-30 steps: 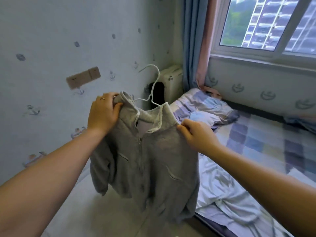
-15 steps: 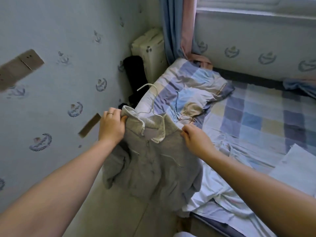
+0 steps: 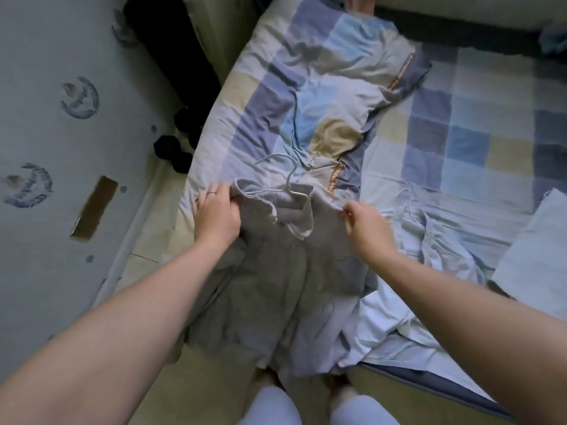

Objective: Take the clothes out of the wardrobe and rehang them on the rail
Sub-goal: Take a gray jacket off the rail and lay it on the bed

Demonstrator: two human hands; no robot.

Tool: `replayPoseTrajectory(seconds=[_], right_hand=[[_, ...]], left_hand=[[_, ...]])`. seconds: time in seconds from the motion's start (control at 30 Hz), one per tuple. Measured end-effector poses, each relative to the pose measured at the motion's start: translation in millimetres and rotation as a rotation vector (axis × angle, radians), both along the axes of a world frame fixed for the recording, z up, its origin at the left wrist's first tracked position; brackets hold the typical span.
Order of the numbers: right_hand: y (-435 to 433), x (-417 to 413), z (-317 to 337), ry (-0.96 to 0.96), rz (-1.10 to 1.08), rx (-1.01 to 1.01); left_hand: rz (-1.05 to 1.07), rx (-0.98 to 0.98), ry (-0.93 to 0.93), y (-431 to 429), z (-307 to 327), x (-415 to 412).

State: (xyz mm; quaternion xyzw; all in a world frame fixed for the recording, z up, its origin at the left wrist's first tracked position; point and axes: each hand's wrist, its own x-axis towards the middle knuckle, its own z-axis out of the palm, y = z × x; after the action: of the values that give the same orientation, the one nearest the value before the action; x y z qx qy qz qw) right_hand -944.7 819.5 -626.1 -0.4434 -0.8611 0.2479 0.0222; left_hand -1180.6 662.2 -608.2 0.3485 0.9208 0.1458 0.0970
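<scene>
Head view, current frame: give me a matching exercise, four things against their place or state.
Things:
1. grey zip-up jacket
2. white wire hanger
3. blue and beige checked pillow
4. left hand

Places or states:
A. wears a ring and grips a jacket shoulder
B. draped over the edge of the bed
C. lies further up the bed
D. sits inside the collar, hook sticking out

Pairs: 1-B, 2-D, 3-C, 4-A.

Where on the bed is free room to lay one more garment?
Free: the checked sheet right of the pillow, beyond the blue garment. Crowded: the near edge, where the left hand and right hand hold the jacket beside that garment.
</scene>
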Motion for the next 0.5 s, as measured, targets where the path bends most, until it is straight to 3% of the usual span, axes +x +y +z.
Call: replayPoseTrajectory(seconds=[0.23,0.5], right_hand=[[46,-47,-121,-0.086,-0.193,-0.033],[101,-83,-242,-0.031,-0.271,-0.089]], left_hand=[[-0.195,0.025,-0.099,78,-134,-63],[-0.218,0.013,-0.087,147,-251,-97]])
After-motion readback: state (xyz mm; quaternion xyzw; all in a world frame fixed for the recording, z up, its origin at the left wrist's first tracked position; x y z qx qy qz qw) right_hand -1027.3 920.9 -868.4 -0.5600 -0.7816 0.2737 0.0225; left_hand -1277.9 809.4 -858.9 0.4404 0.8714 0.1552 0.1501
